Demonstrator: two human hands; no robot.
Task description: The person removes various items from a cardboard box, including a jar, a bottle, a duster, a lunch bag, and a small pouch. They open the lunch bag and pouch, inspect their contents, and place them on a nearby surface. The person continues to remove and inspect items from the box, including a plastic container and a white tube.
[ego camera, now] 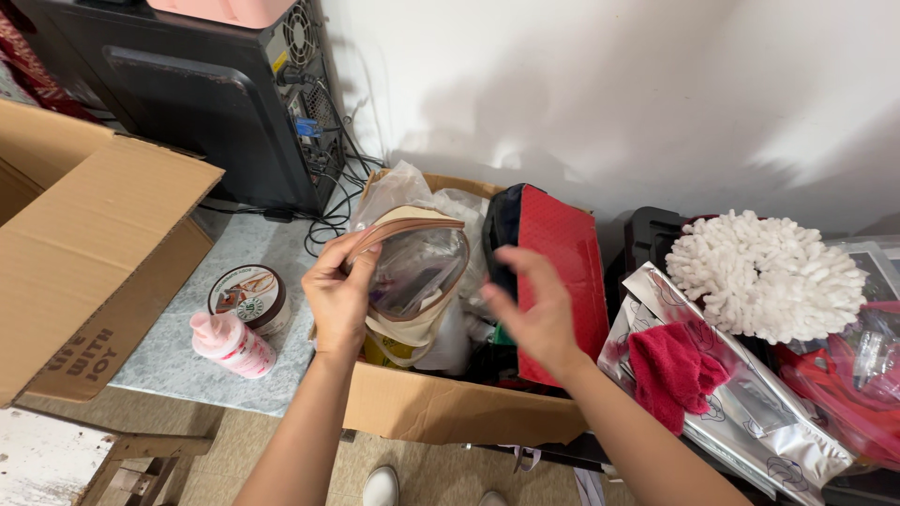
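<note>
My left hand (336, 295) grips the upper left edge of a clear plastic pouch (417, 272) with a pink-brown zip rim, held up over an open cardboard box (441, 408). Dark small items show through the pouch. My right hand (534, 314) hovers blurred just right of the pouch, fingers apart and holding nothing. Behind it a red flat box (567, 253) stands upright in the cardboard box, beside a dark bag and crumpled clear plastic (403, 187).
A round tub (249, 298) and a pink bottle (232, 344) lie on a marble-topped table (178, 361). A large open carton (84, 244) is at left, a black computer tower (216, 103) behind. At right: white mop head (764, 276), red cloth (670, 370), silver bags (750, 412).
</note>
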